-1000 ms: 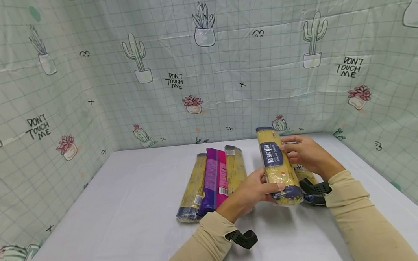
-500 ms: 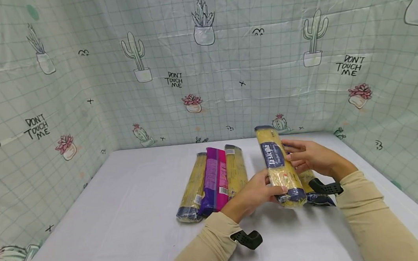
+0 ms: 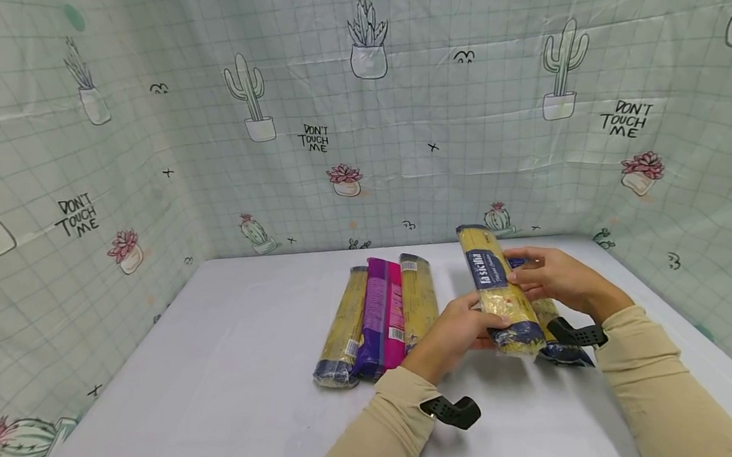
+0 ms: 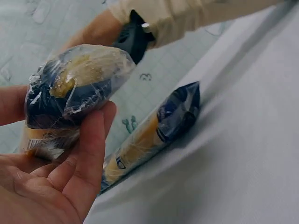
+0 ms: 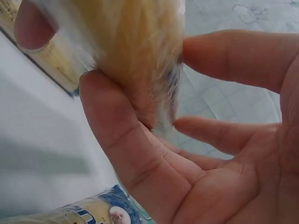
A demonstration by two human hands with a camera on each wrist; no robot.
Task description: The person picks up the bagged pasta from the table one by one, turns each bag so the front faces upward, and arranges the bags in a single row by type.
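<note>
A clear-wrapped packet of spaghetti (image 3: 498, 294) with a dark blue label and blue ends is held tilted above the table. My left hand (image 3: 456, 330) grips its near end, thumb on top and fingers underneath. My right hand (image 3: 565, 282) holds its right side farther up. In the right wrist view its thumb and fingers wrap about the spaghetti packet (image 5: 126, 46). Beneath and to the right, another pasta packet (image 4: 149, 133) with a blue end lies on the table, partly hidden by the held packet and right hand in the head view.
Left of my hands, a yellow spaghetti packet (image 3: 343, 327), a purple and pink packet (image 3: 381, 319) and another yellow packet (image 3: 418, 297) lie side by side on the white table (image 3: 241, 360). A cactus-print cloth (image 3: 396, 120) hangs behind and at the sides.
Both hands have shifted slightly right with the spaghetti packet. My right hand's fingers have moved onto the packet's side. The head view has turned a little; the three packets at left stay put.
</note>
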